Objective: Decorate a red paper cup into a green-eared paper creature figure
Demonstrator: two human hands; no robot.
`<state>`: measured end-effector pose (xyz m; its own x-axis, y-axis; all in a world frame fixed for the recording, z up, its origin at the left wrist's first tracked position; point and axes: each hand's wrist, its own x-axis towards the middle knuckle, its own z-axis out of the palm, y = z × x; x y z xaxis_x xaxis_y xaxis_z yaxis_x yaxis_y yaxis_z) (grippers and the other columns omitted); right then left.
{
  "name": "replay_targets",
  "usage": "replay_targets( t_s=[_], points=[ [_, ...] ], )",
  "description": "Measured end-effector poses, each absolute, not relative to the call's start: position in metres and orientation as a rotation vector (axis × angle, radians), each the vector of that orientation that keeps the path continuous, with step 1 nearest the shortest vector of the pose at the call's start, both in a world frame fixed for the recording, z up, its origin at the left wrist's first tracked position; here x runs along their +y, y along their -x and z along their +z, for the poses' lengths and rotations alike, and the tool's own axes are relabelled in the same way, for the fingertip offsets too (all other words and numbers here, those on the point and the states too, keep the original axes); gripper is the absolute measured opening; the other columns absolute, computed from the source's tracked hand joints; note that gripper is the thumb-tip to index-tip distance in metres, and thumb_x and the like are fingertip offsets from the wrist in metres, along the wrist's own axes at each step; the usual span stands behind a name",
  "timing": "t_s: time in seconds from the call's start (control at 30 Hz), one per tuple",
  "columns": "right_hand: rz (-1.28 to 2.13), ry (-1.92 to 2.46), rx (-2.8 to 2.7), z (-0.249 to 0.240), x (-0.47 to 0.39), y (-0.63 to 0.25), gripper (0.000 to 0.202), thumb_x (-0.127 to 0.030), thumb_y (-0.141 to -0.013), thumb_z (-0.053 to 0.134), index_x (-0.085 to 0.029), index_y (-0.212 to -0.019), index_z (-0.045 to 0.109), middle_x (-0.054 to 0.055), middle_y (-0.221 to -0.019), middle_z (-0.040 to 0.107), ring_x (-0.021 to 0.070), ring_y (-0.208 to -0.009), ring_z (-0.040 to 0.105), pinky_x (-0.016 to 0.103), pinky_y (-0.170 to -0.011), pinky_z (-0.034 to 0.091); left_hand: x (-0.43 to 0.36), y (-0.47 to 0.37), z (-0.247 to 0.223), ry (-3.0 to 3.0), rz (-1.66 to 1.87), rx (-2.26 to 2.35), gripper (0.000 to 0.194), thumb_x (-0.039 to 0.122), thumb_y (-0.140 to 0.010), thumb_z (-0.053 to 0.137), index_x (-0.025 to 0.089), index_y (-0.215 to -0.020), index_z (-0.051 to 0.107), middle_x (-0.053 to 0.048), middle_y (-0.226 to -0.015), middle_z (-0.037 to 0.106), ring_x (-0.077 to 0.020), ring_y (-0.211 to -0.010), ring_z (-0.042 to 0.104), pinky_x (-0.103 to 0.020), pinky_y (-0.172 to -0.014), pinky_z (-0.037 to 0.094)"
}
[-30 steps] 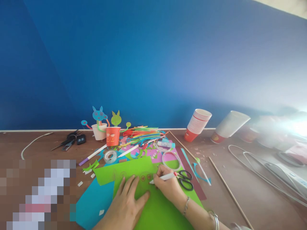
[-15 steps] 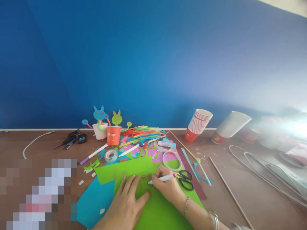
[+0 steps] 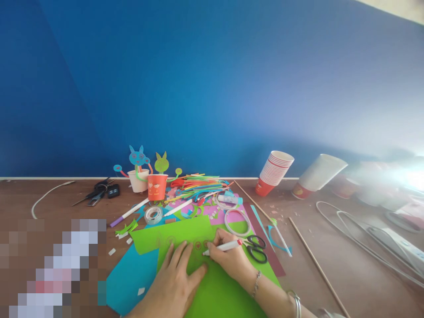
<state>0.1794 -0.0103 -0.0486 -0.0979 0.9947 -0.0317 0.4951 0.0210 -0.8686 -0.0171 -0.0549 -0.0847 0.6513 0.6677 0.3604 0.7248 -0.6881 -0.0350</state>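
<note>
My left hand [image 3: 175,274] lies flat on a green paper sheet [image 3: 225,291], its fingers spread. In my right hand [image 3: 230,260] is a white marker with a red end [image 3: 223,247], gripped like a pen. Its tip meets the green paper just below small red circles [image 3: 198,245] drawn there. Part of the circle nearest my right fingers is hidden. Black-handled scissors [image 3: 256,248] rest beside my right hand, next to a white ring-shaped roll [image 3: 237,222]. Under the green sheet's left side lies blue paper [image 3: 132,278].
Behind stand a red paper cup [image 3: 157,187] and a white cup [image 3: 138,181] with paper animal figures. Pipe cleaners [image 3: 202,187], clear tape [image 3: 153,215] and paper scraps lie in front. Stacked cups [image 3: 274,172], a wooden stick [image 3: 318,265] and a power strip [image 3: 404,245] are to the right.
The marker tip has shifted slightly left and down on the green paper, with my right hand moving a little. My left hand stays in place.
</note>
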Motion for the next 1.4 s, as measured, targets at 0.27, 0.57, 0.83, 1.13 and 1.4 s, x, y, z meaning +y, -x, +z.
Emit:
replay_targets(
  t_s=[0.27,0.57,0.83,1.13,1.4],
  points=[
    [1.043,1.531,-1.640,-0.047,-0.011,-0.179,0.023,-0.026,-0.074,0.056,-0.023,-0.059,0.038,-0.005,-0.050,0.050,0.0105,-0.049,0.043,0.022,-0.047,0.031,-0.055,0.017,-0.082,2.697,-0.466,-1.129,0.055,0.010,-0.079,0.059,0.034,-0.128,0.051,-0.014,-0.132,0.044,-0.0368,-0.126,0.036,-0.057,-0.093,0.045],
    [0.998,1.537,-1.684,-0.050,-0.011,-0.180,0.023,-0.026,-0.073,0.056,-0.022,-0.058,0.039,-0.004,-0.051,0.051,0.0114,-0.051,0.045,0.023,-0.049,0.032,-0.056,0.015,-0.080,2.683,-0.459,-1.163,0.057,0.009,-0.077,0.059,0.033,-0.128,0.051,-0.014,-0.132,0.042,-0.0367,-0.126,0.035,-0.057,-0.095,0.044],
    [1.030,1.529,-1.654,-0.052,-0.010,-0.180,0.022,-0.026,-0.073,0.056,-0.023,-0.059,0.039,-0.004,-0.050,0.052,0.0105,-0.048,0.042,0.022,-0.046,0.031,-0.053,0.017,-0.087,2.670,-0.468,-1.143,0.063,0.010,-0.075,0.060,0.035,-0.131,0.047,-0.013,-0.133,0.043,-0.0360,-0.126,0.035,-0.057,-0.095,0.043],
    [1.072,1.531,-1.498,-0.057,-0.007,-0.182,0.018,-0.025,-0.071,0.050,-0.024,-0.059,0.037,-0.006,-0.045,0.048,0.0106,-0.042,0.044,0.021,-0.043,0.032,-0.054,0.017,-0.086,2.667,-0.483,-1.144,0.057,0.012,-0.077,0.060,0.036,-0.128,0.050,-0.012,-0.132,0.043,-0.0353,-0.125,0.036,-0.057,-0.094,0.044],
    [0.994,1.581,-1.611,-0.050,-0.009,-0.180,0.021,-0.024,-0.071,0.053,-0.023,-0.057,0.037,-0.006,-0.045,0.045,0.0098,-0.045,0.039,0.021,-0.044,0.029,-0.054,0.017,-0.091,2.650,-0.533,-1.146,0.046,0.023,-0.083,0.060,0.036,-0.126,0.053,-0.012,-0.131,0.044,-0.0357,-0.125,0.037,-0.057,-0.094,0.044]
  ],
)
